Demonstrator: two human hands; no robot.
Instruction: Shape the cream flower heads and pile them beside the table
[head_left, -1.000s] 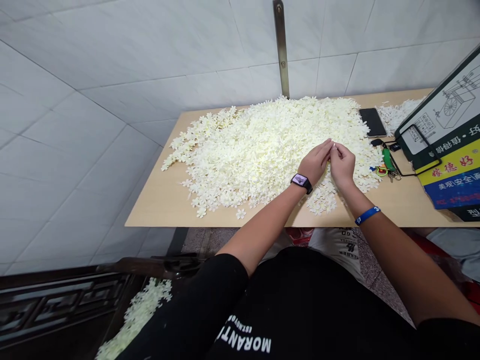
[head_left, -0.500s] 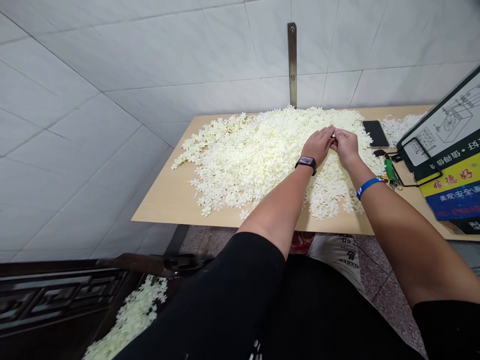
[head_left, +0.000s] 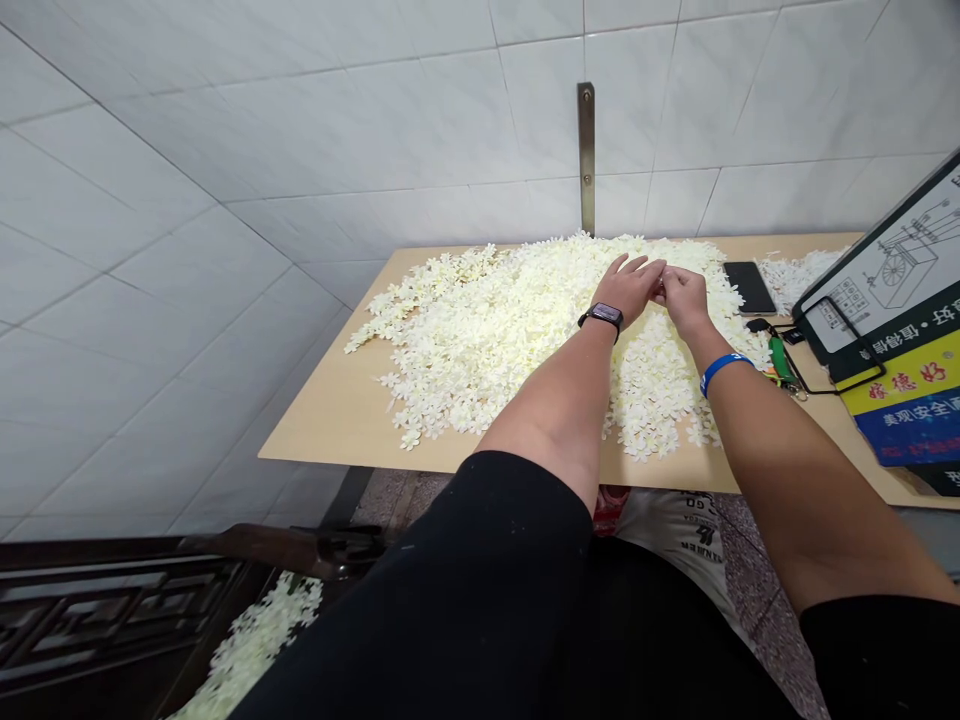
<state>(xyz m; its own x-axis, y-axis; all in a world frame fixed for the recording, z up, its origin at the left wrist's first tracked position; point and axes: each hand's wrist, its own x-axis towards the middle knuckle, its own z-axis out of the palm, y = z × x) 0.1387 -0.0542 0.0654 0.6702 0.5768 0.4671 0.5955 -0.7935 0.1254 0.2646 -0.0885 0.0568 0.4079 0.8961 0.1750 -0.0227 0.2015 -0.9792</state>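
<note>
A broad heap of white artificial flowers (head_left: 480, 340) with pale yellow centres covers much of the wooden tabletop (head_left: 322, 410). My left hand (head_left: 628, 285), a dark watch on its wrist, is over the right part of the heap with its thumb and forefinger pinched and its other fingers raised. Touching it at the fingertips is my right hand (head_left: 684, 297), its fingers curled closed; a blue band circles that wrist. Whatever lies between the fingertips is too small and hidden to name.
Right of the heap lie a black phone (head_left: 750, 288), small white pieces (head_left: 799, 280) and keys with a green tag (head_left: 780, 357). A printed box (head_left: 892, 320) stands at the right edge. Behind rises a tiled wall with a metal bracket (head_left: 586, 160). More white flowers (head_left: 259, 640) lie lower left.
The view has tilted up slightly, so the table sits lower. My left hand's fingers have spread and lifted apart, and both hands remain together at the fingertips.
</note>
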